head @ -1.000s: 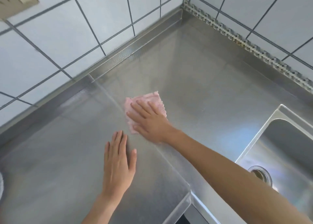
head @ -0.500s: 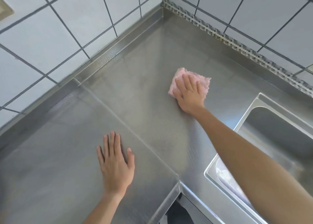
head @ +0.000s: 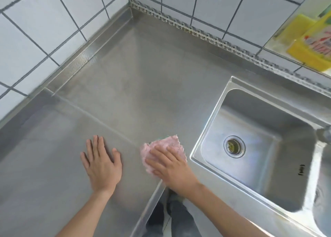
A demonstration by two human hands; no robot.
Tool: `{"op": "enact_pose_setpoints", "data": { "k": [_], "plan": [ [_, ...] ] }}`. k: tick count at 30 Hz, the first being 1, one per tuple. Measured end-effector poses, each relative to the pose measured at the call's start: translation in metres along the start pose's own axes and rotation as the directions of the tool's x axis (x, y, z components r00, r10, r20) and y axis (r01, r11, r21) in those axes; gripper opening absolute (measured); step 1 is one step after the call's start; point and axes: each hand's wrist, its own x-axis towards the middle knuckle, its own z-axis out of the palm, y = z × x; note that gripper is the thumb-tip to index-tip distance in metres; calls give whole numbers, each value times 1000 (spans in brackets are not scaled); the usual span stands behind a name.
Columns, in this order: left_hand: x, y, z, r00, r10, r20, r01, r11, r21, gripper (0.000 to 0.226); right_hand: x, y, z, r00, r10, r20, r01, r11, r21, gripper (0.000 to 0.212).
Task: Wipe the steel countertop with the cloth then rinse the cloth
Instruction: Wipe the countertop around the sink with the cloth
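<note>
A pink cloth (head: 170,144) lies flat on the steel countertop (head: 143,86), near its front inner corner and just left of the sink (head: 211,127). My right hand (head: 172,166) presses down on the cloth with straight, spread fingers and covers its near half. My left hand (head: 101,161) rests flat on the bare countertop to the left of the cloth, fingers straight, holding nothing.
The sink basin has a round drain (head: 234,146) in its floor. White tiled walls (head: 44,27) meet at the back corner. A yellow bottle and yellow sponge (head: 311,39) sit on a ledge at the upper right. The counter's front edge (head: 152,197) drops off by my right wrist.
My right hand has dragged the cloth from the back of the counter toward me, down to the front corner beside the sink. My left hand has stayed flat on the counter.
</note>
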Motion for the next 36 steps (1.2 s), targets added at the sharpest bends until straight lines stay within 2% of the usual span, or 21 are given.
{"op": "enact_pose_setpoints", "data": {
  "k": [3,6,9,11,13,15,17,20,22,26,31,32,36],
  "plan": [
    [-2,1,-4,999,23,34,-23,1000,-10,68,-40,14,-17,974,225,-13,-223,970,98,52],
    [-2,0,-8,992,58,113,-54,998,-36,69,-36,4,-27,905,422,-59,-400,889,224,43],
    [-14,7,-9,954,235,187,-221,971,-89,64,-7,-28,-20,844,535,-43,-507,820,265,49],
    [-30,17,-8,887,421,191,-404,907,-120,59,-2,-49,-7,862,504,-41,-481,843,242,52],
    [-47,33,-6,769,611,186,-582,791,-190,60,-17,-63,4,899,435,-53,-416,885,210,52],
    [-60,50,-1,667,721,189,-667,690,-281,64,-47,-64,8,901,427,-76,-408,894,183,53],
    [-73,66,6,608,763,220,-708,647,-283,60,-88,-57,8,866,494,-82,-477,864,164,54],
    [-85,76,22,615,760,209,-735,649,-196,60,-149,-43,6,797,595,-102,-583,803,125,54],
    [-85,77,29,625,758,188,-747,650,-139,61,-173,-36,4,735,669,-105,-652,741,160,53],
    [-84,74,33,628,758,175,-749,650,-127,61,-140,-30,5,593,800,-91,-760,593,266,51],
    [-84,74,33,615,768,179,-760,638,-121,64,-44,-28,7,606,784,-132,-717,611,337,51],
    [-84,73,34,612,771,176,-762,634,-129,64,-42,-33,9,612,779,-140,-710,618,337,54],
    [-82,73,38,614,771,168,-765,634,-113,68,-104,-51,26,735,659,-163,-618,748,241,58]
  ]
}}
